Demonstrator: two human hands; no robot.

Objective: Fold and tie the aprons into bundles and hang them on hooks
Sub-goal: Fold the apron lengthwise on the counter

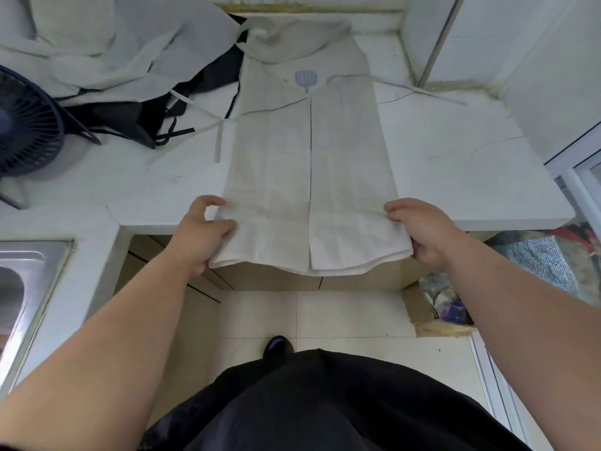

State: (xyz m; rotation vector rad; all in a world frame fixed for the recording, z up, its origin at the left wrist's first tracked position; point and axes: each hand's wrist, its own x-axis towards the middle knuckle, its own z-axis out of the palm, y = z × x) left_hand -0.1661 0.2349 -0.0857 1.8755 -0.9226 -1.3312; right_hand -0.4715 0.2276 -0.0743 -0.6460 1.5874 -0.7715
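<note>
A white apron (309, 164) lies lengthwise on the white counter (455, 177), its two sides folded in to meet at a centre seam. A grey spatula print (305, 80) shows near its far end. The near hem hangs over the counter's front edge. My left hand (198, 232) pinches the near left corner of the apron. My right hand (422, 232) pinches the near right corner. White ties (422, 91) trail from the apron to the right and to the left (217, 141).
A heap of white and black aprons (136, 73) lies at the back left. A dark fan (26, 125) stands at the left edge. A steel sink (29, 288) is at the lower left. A wall and window frame close the right side.
</note>
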